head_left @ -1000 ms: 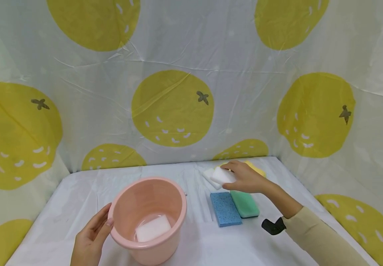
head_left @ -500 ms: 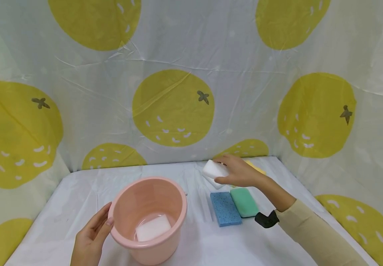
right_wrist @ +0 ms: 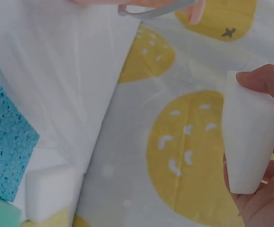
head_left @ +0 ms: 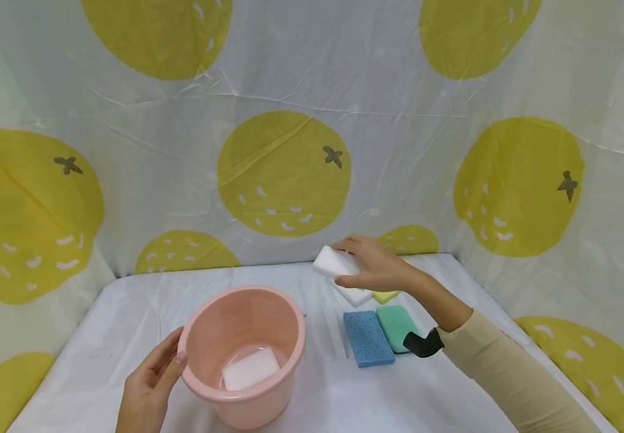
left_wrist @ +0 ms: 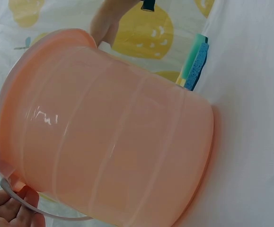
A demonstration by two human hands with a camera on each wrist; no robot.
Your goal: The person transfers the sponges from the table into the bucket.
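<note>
My right hand (head_left: 375, 264) grips a white melamine sponge (head_left: 335, 263) above the back of the table, thumb and fingers on opposite edges in the right wrist view. Below it lies another white sponge (head_left: 356, 296). A pink bucket (head_left: 220, 331) stands at front centre-left, with a white sponge (head_left: 251, 368) at its bottom. My left hand (head_left: 146, 385) holds the bucket's left rim, thumb on the rim and fingers outside. Those fingers (left_wrist: 11, 208) show beside the bucket's thin grey handle (left_wrist: 56, 216) in the left wrist view.
Right of the bucket, a blue speckled sponge (head_left: 368, 338) and a green sponge (head_left: 395, 328) lie side by side on the white-covered table (head_left: 339, 397). A yellow sponge (head_left: 385, 297) shows partly behind my right arm. Lemon-print sheeting (head_left: 285, 72) rises at the back and sides.
My right hand has lifted the white sponge up and to the left, away from the other sponges. The left hand and the bucket have stayed in place.
</note>
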